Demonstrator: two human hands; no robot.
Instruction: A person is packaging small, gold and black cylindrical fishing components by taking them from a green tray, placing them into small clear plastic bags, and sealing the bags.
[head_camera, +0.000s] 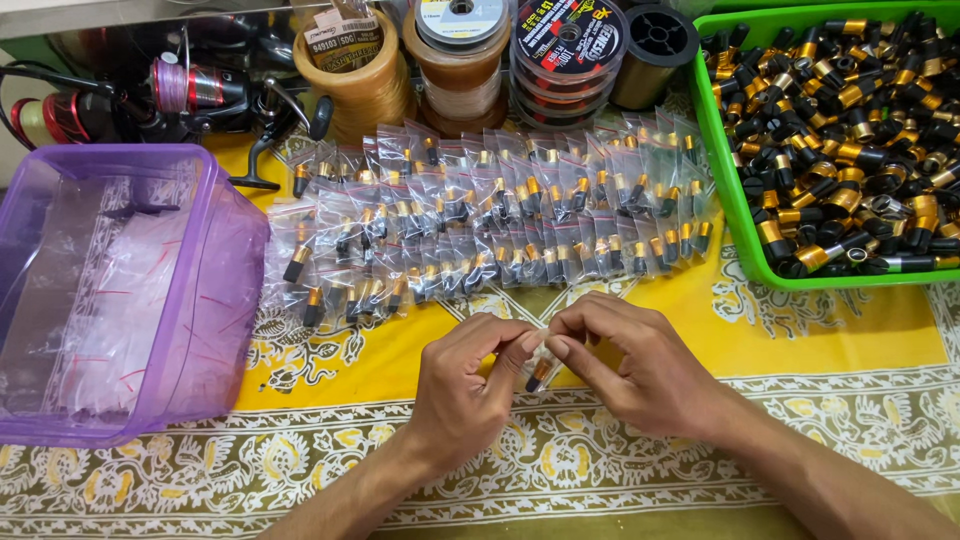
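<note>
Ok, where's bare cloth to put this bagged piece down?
Free: the yellow cloth below the green tray, right of the right hand; also between the purple tub and left hand. Crowded: rows of filled bags.

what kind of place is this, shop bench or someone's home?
Likely a home or small-shop packing table for fishing tackle, can't tell which. Clues: fishing reel and line spools at the back, green tray of black-and-gold parts, rows of small filled bags on a patterned cloth.

Fishing reel (190, 90) and line spools (460, 60) behind purple tub (215, 240).
</note>
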